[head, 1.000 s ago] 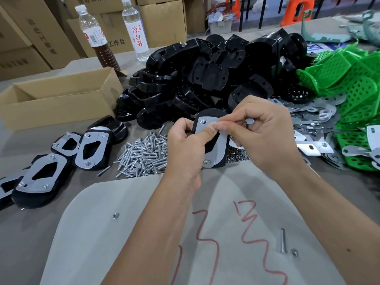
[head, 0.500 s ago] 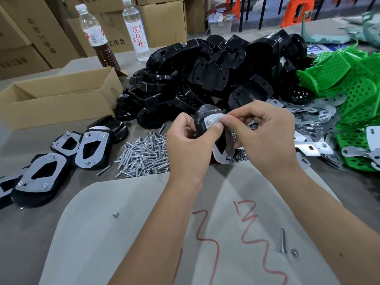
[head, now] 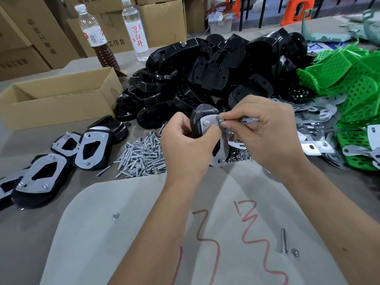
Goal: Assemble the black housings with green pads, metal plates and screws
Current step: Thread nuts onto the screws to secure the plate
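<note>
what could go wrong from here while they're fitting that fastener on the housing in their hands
1. The right hand pinches a tiny fastener at the metal plate corner; if it slips, it could vanish into the nut pile below.
2. The left hand holds the housing in mid-air, tilted, so the plate might shift off its holes.
3. A loose screw near the right forearm could get knocked away.

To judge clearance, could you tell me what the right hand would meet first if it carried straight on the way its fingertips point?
The right hand points leftward at the housing; its fingertips pinch a small fastener at the metal plate. Going on, it would press into that plate, then likely the left hand behind.
</note>
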A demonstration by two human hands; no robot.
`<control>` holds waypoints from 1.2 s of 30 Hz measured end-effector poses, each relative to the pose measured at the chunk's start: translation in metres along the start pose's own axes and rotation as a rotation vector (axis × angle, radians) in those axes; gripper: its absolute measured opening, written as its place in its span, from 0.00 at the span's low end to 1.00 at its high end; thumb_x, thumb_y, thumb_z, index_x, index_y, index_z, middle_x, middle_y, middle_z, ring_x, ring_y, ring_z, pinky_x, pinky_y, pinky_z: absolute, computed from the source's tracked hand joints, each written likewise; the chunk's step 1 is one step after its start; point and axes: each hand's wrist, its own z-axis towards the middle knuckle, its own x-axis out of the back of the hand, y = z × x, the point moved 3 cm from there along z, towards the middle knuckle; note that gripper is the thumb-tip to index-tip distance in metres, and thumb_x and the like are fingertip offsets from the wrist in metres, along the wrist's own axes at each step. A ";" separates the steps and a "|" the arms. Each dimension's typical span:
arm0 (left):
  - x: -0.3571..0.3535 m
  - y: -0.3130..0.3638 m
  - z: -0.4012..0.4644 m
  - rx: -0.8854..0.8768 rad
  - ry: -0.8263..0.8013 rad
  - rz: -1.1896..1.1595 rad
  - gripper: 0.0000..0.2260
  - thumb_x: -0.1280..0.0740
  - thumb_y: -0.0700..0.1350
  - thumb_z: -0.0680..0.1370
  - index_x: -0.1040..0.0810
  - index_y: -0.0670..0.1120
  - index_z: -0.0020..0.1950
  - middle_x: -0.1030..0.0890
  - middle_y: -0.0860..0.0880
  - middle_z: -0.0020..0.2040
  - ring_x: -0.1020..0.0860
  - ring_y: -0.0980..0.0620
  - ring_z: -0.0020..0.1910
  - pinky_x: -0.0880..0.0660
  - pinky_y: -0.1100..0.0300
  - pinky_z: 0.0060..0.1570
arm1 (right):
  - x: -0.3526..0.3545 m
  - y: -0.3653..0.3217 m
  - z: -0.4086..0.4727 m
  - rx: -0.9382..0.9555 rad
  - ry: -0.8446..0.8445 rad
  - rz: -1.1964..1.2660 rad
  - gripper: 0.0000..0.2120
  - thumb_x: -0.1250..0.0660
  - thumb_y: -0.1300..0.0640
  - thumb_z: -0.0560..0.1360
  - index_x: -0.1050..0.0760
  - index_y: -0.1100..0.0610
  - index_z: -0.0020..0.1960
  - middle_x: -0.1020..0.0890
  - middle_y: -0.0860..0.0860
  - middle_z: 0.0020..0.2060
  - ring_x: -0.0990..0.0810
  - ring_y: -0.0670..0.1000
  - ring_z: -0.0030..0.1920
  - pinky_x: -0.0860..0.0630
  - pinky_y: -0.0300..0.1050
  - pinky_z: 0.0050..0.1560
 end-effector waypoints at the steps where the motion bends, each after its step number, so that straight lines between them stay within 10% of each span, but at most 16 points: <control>1: 0.000 0.001 0.000 -0.003 0.002 0.006 0.19 0.26 0.43 0.66 0.39 0.49 0.34 0.37 0.58 0.27 0.40 0.57 0.27 0.40 0.64 0.27 | 0.001 0.000 0.000 0.007 0.005 -0.017 0.05 0.25 0.68 0.76 0.13 0.62 0.50 0.17 0.57 0.41 0.17 0.52 0.41 0.17 0.41 0.37; 16: 0.014 -0.005 0.013 0.332 -0.246 -0.057 0.15 0.24 0.39 0.69 0.32 0.48 0.36 0.28 0.53 0.28 0.28 0.54 0.25 0.33 0.66 0.22 | 0.006 -0.013 0.004 0.157 -0.216 -0.173 0.07 0.26 0.72 0.75 0.13 0.62 0.48 0.16 0.53 0.42 0.16 0.47 0.38 0.17 0.41 0.40; 25: 0.012 -0.007 0.012 0.313 -0.249 -0.036 0.13 0.26 0.44 0.65 0.32 0.48 0.36 0.30 0.50 0.32 0.31 0.52 0.30 0.34 0.67 0.24 | 0.003 -0.003 0.001 0.072 -0.159 -0.155 0.02 0.22 0.65 0.74 0.12 0.60 0.46 0.17 0.51 0.39 0.18 0.49 0.38 0.18 0.51 0.37; 36: 0.009 -0.004 0.009 0.265 -0.256 -0.102 0.16 0.25 0.44 0.66 0.34 0.49 0.34 0.30 0.54 0.29 0.31 0.55 0.27 0.34 0.68 0.24 | 0.005 -0.005 0.001 0.049 -0.061 -0.120 0.07 0.19 0.58 0.72 0.15 0.58 0.40 0.19 0.47 0.34 0.20 0.50 0.36 0.25 0.39 0.37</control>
